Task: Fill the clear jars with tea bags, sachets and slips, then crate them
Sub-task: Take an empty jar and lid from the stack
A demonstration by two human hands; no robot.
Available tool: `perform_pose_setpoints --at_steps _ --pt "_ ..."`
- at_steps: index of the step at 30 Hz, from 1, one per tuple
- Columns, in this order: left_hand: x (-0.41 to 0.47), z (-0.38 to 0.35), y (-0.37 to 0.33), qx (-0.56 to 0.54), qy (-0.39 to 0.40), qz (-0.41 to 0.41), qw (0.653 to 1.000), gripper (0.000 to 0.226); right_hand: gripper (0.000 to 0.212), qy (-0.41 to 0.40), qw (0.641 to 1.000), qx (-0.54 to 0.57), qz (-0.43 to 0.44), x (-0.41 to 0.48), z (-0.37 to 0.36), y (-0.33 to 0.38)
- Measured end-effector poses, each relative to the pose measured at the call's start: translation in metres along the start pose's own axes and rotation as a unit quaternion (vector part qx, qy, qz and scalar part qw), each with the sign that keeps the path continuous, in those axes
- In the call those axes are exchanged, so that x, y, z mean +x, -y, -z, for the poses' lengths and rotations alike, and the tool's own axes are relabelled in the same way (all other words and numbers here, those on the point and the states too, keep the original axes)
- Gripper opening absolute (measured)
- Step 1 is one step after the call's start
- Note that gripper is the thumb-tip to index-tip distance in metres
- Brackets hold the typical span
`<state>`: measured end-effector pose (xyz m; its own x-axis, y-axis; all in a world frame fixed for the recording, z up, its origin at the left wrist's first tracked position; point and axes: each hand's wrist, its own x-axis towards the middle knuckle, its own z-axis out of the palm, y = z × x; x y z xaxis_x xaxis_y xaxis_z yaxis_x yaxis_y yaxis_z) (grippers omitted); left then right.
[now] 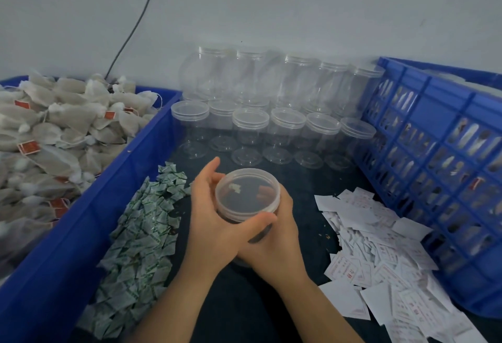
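The jar [245, 208] stood near the middle of the worktop [271, 304], between both hands, with its lid [244, 187] on. The left hand [214, 215] wrapped its left side, fingers curving round the far rim and thumb lying across the near edge. The right hand [279, 223] cupped the right side, its fingertips showing through the clear plastic. Both gripped the jar, and whether the lid was fully tightened could not be told.

Through the lid a pale scrap and a dark mass were visible, so this jar looked filled and, as a judgement, at the capping stage, with crating next. The plastic was clear and slightly hazy, the lid wide and shallow with a ribbed skirt.

Sachets [141, 228] in green and white lay heaped just left of the jar, along the wall of a blue bin [108, 193] piled with tea bags [54, 130] at the left edge. White slips [380, 247] were scattered to the right, reaching the foot of the blue crate [434, 114] at the right edge. Through its lattice, filled jars could be made out, so part of the work seemed done. Along the far edge, empty jars [271, 103] stood lidded in two tiers against the wall, so plenty remained.
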<state>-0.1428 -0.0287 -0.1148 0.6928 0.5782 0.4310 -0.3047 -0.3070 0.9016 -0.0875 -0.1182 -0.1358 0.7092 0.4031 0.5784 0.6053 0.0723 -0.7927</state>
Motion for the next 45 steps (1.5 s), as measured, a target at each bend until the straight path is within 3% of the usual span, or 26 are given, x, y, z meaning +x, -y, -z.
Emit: perform_pose_setpoints --at_steps 6,8,11,14,18,24,29,32,38,45 --pt "-0.005 -0.001 -0.001 -0.029 0.084 -0.029 0.996 0.084 0.089 -0.02 0.998 0.015 -0.055 -0.002 0.005 -0.003" --pt "-0.005 0.001 0.001 -0.05 0.061 -0.038 0.996 0.078 0.089 -0.016 0.999 0.027 -0.042 -0.005 0.006 -0.007" --pt "-0.003 0.002 0.002 -0.043 0.012 -0.022 0.999 0.091 0.09 0.01 0.999 0.026 -0.032 -0.006 0.001 -0.005" --pt "-0.001 0.002 0.001 -0.031 0.035 0.001 0.999 0.102 0.089 0.006 1.0 0.01 -0.011 -0.004 0.001 -0.004" --pt "-0.001 0.003 0.004 -0.031 0.084 -0.031 0.995 0.086 0.092 -0.025 0.999 0.019 -0.026 -0.002 0.009 -0.007" --pt "-0.001 0.002 0.001 0.011 0.009 -0.03 0.999 0.107 0.089 0.007 1.0 0.0 -0.01 -0.003 0.006 -0.002" --pt "-0.004 0.002 -0.001 -0.019 0.079 -0.039 0.996 0.092 0.09 -0.009 0.999 0.0 -0.044 -0.003 0.008 -0.003" --pt "-0.004 0.004 0.001 -0.03 0.082 -0.051 0.995 0.083 0.091 -0.006 1.0 0.005 -0.03 -0.003 0.01 -0.005" --pt "0.0 0.004 -0.003 -0.02 0.04 -0.038 0.998 0.102 0.099 0.023 0.999 -0.029 -0.037 -0.004 0.01 -0.003" --pt "-0.003 0.005 0.0 -0.019 0.09 -0.067 0.993 0.089 0.112 0.025 0.996 -0.026 -0.084 -0.005 0.012 -0.005"
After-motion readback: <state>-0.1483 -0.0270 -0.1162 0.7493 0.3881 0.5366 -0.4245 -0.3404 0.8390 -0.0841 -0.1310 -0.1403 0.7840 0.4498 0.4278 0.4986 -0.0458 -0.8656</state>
